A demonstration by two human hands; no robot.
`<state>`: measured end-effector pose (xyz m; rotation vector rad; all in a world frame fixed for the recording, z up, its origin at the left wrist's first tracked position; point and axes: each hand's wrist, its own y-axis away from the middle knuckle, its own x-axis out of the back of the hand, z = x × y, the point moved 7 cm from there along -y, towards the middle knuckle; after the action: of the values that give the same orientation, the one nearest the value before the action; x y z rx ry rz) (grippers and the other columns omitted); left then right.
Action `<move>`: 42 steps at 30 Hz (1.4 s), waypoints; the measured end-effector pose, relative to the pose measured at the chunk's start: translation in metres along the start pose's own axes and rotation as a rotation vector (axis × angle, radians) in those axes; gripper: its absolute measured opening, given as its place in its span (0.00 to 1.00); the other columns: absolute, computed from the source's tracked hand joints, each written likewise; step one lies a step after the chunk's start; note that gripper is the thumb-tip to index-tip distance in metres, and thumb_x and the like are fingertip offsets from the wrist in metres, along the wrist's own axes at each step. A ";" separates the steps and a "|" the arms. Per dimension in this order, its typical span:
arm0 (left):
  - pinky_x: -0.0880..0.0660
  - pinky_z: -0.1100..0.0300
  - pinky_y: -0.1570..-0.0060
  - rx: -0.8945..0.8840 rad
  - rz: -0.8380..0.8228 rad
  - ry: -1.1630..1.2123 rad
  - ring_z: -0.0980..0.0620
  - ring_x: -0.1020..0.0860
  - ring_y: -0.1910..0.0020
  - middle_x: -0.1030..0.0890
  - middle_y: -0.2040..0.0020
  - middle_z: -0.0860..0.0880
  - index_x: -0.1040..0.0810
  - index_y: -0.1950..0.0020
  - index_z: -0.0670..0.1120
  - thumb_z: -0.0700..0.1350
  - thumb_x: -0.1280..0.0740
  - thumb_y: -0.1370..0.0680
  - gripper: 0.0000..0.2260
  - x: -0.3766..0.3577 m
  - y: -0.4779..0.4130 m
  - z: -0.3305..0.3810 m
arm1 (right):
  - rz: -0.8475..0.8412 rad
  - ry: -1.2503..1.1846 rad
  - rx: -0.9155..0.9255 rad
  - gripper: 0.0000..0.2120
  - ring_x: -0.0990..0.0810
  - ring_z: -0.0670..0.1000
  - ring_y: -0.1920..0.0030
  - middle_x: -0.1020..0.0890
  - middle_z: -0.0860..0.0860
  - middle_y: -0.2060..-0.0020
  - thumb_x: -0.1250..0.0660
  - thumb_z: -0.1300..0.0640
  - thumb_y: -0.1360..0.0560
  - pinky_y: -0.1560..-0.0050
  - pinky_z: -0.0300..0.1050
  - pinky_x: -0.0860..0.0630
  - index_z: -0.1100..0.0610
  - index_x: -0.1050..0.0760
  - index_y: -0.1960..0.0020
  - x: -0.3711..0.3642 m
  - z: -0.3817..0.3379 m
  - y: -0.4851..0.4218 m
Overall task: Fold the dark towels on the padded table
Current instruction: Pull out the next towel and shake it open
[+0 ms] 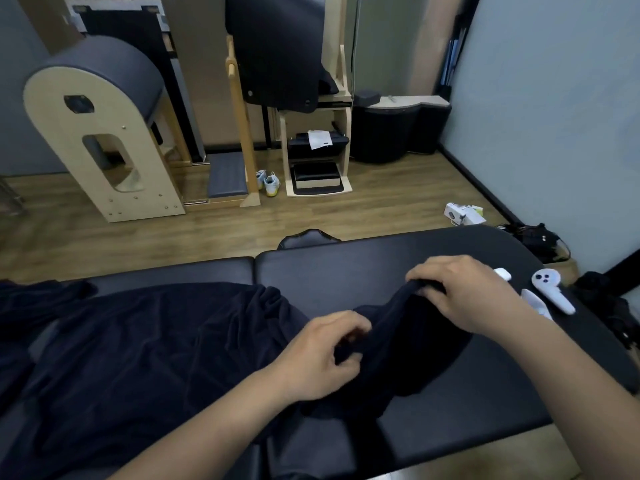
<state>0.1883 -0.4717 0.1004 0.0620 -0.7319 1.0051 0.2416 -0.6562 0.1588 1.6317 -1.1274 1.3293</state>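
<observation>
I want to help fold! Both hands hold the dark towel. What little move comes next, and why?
Probably spread the hands apart to stretch that edge straight: the left hand and right hand pinch the dark towel close together, and it lies bunched on the padded table.

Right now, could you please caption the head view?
Left hand and right hand grip a rumpled dark towel on the padded table.
</observation>
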 end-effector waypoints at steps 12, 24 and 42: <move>0.33 0.55 0.50 -0.046 -0.336 -0.629 0.53 0.30 0.55 0.29 0.61 0.54 0.31 0.62 0.50 0.53 0.37 0.23 0.11 -0.028 -0.010 -0.034 | 0.181 -0.147 0.071 0.13 0.20 0.47 0.55 0.20 0.37 0.56 0.32 0.61 0.26 0.58 0.53 0.22 0.43 0.21 0.49 0.012 -0.005 0.015; 0.24 0.56 0.51 -0.535 0.429 -0.865 0.44 0.23 0.57 0.21 0.53 0.39 0.19 0.51 0.37 0.42 0.34 0.26 0.09 0.146 -0.077 0.110 | 0.508 -0.283 0.015 0.08 0.25 0.47 0.60 0.20 0.44 0.63 0.35 0.62 0.23 0.60 0.47 0.29 0.52 0.21 0.49 0.080 -0.004 0.016; 0.30 0.51 0.54 -0.288 0.317 -1.173 0.43 0.25 0.62 0.23 0.60 0.44 0.19 0.61 0.43 0.49 0.38 0.30 0.12 0.185 -0.087 0.042 | 0.681 -0.087 -0.132 0.12 0.18 0.61 0.48 0.15 0.58 0.50 0.36 0.58 0.23 0.47 0.50 0.28 0.58 0.18 0.43 0.115 0.044 0.027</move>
<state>0.2935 -0.3978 0.2642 0.3071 -1.9993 1.1113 0.2402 -0.7264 0.2635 1.2577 -1.8880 1.5514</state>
